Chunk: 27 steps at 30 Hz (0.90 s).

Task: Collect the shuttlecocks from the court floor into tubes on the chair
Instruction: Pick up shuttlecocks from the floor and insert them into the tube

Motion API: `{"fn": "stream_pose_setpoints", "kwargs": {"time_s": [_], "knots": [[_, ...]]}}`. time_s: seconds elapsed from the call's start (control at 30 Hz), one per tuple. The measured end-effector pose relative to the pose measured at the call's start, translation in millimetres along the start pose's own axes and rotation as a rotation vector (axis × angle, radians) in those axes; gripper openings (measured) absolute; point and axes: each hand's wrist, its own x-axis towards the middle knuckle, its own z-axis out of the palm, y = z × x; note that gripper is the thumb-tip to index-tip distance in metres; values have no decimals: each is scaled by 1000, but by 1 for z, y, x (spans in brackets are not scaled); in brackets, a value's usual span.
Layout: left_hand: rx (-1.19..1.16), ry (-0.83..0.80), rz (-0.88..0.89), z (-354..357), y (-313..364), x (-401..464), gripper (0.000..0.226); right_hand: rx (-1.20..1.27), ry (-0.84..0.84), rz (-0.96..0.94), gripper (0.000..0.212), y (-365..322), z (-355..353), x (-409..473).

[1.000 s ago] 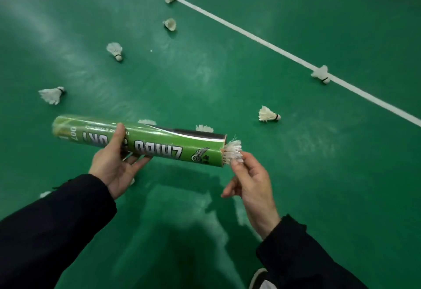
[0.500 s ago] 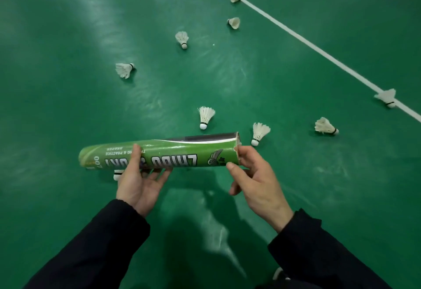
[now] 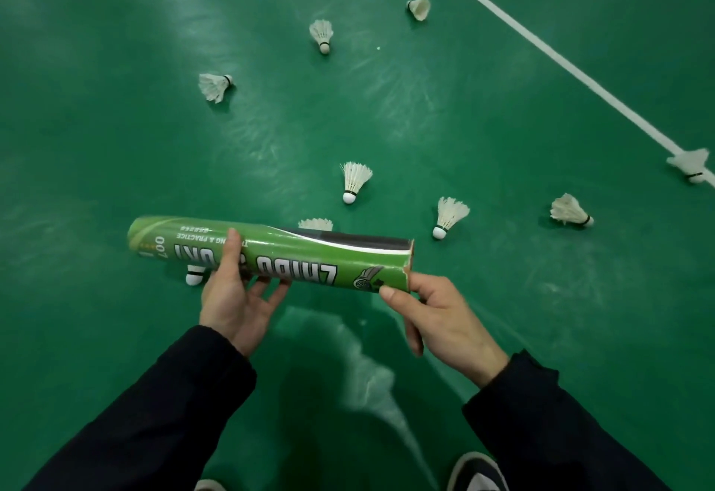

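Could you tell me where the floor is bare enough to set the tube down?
Bare floor lies left of the sideways shuttlecock, beyond the tube. It is crowded right of the tube's open end, around two upright shuttlecocks.

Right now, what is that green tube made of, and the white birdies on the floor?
The green tube looks like cardboard with a glossy printed wrap: its open rim is torn and shows brown, and light glints along it. The nearest shuttlecock seems to have real white feathers, splayed and a bit frayed, on a smooth white rounded base; cork or foam underneath, I cannot tell.
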Motion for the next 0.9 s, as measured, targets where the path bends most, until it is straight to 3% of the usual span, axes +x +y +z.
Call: {"fn": "stream_pose_setpoints", "kwargs": {"time_s": [0.13, 0.3, 0.43, 0.57, 0.7, 0.9], "knots": [[32, -16, -6, 2, -5, 1, 57, 74, -87, 44, 38, 5, -3, 0], [45, -7, -20, -2, -6, 4, 52, 191, -138, 80, 41, 5, -2, 0], [22, 33, 13, -13, 5, 12, 42, 262, -93, 2, 30, 3, 7, 3], [-41, 147, 134, -38, 34, 21, 62, 314, 58, 27, 28, 8, 15, 26], [-56, 264, 188, -71, 56, 28, 66, 136, 112, 106, 19, 16, 39, 81], [-53, 349, 176, -98, 67, 24, 51, -396, 98, -44, 58, 33, 84, 166]]}}
